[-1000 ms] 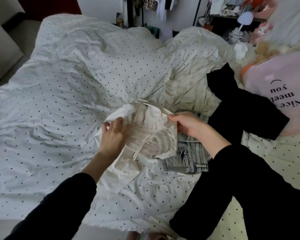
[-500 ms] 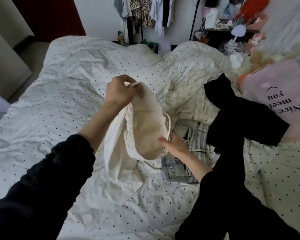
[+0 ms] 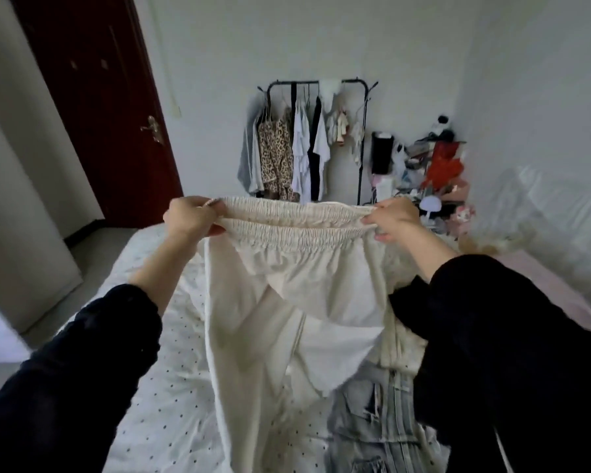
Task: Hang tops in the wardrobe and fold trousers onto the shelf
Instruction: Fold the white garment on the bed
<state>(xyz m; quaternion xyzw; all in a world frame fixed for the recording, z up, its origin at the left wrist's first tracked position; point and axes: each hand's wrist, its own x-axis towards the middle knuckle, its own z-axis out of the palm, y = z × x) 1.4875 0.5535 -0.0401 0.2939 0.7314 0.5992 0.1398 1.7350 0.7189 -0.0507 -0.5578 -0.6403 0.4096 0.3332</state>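
Note:
Cream trousers [image 3: 287,302] with an elastic waistband hang in the air above the bed, legs trailing down. My left hand [image 3: 190,216] grips the left end of the waistband. My right hand [image 3: 391,218] pinches the right end, and the band is stretched wide between them. Light denim jeans [image 3: 372,414] lie on the bed below, partly covered by the cream fabric. A black clothes rack [image 3: 318,83] with several hanging tops stands against the far wall.
The bed has a white dotted duvet [image 3: 164,387]. A dark red door [image 3: 93,107] is at the left. A cluttered side table [image 3: 423,175] stands right of the rack. A pale wardrobe side [image 3: 11,199] is at the far left.
Both hands lifted the cream trousers off the bed and pulled the waistband out wide. My head has tilted up, bringing the rack and wall into view.

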